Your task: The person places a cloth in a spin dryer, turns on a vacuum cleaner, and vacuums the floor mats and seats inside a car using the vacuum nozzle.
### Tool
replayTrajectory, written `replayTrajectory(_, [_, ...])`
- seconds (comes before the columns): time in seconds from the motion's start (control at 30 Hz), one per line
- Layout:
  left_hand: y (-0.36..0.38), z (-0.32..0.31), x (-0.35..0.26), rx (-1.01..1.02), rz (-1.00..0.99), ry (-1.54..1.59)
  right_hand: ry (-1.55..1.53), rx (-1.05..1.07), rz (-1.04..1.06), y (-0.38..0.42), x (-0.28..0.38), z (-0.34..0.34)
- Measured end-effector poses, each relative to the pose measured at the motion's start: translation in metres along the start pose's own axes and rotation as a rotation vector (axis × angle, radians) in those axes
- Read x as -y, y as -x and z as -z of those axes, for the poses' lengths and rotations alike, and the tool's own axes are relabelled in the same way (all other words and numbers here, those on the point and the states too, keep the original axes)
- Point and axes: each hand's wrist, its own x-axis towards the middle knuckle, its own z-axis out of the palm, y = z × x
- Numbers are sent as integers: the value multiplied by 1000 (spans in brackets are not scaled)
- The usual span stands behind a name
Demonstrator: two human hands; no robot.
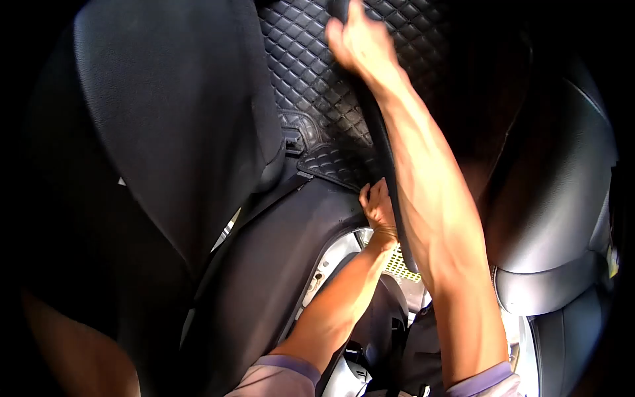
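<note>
A black quilted car floor mat covers the footwell, and part of it stands lifted with its dark edge running down beside my right forearm. My right hand is closed on that edge near the top of the view, slightly blurred. Lower down, my left hand is at the mat's near part by the door sill, its fingers curled against the mat. The lifted edge partly hides the left hand. A smaller quilted flap lies just left of its fingertips.
A black seat stands on the left, and another dark leather seat on the right. Between them a dark pillar trim curves down to the door opening. A yellow perforated surface shows below my left wrist.
</note>
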Motion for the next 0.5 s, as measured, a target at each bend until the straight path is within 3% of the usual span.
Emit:
replayTrajectory(0.03, [10, 2, 7, 267, 144, -299, 96, 51, -29, 26, -23, -22])
replayTrajectory(0.07, [25, -9, 25, 126, -8, -212, 193, 95, -55, 61, -24, -24])
replayTrajectory(0.13, [3, -9, -6, 148, 299, -279, 273, 364, -242, 107, -9, -10])
replayTrajectory(0.17, [4, -5, -5, 155, 167, -335, 304, 471, -293, 128, -2, -1])
replayTrajectory(0.2, [11, -9, 0, 150, 171, -330, 331, 578, -338, 139, 3, 4])
replayTrajectory(0.27, [19, -20, 16, 101, 34, -505, 371, 626, -295, 130, 3, 12])
replayTrajectory(0.3, [7, -15, 2, 120, 87, -505, 404, 679, -265, 121, 4, 18])
replayTrajectory(0.33, [-11, -10, -15, 133, 143, -510, 367, 609, -249, 101, 22, 31])
replayTrajectory(0.4, [-13, -8, -16, 155, 65, -539, 183, 143, -101, 73, 59, 46])
replayTrajectory(0.43, [-8, -8, -11, 198, 78, -572, 143, 87, -129, 52, 68, 48])
replayTrajectory(0.47, [0, -10, -3, 244, 90, -601, 98, -61, 6, 31, 45, 26])
replayTrajectory(0.5, [10, -14, 3, 47, 114, -368, 138, -54, -23, 23, 21, -2])
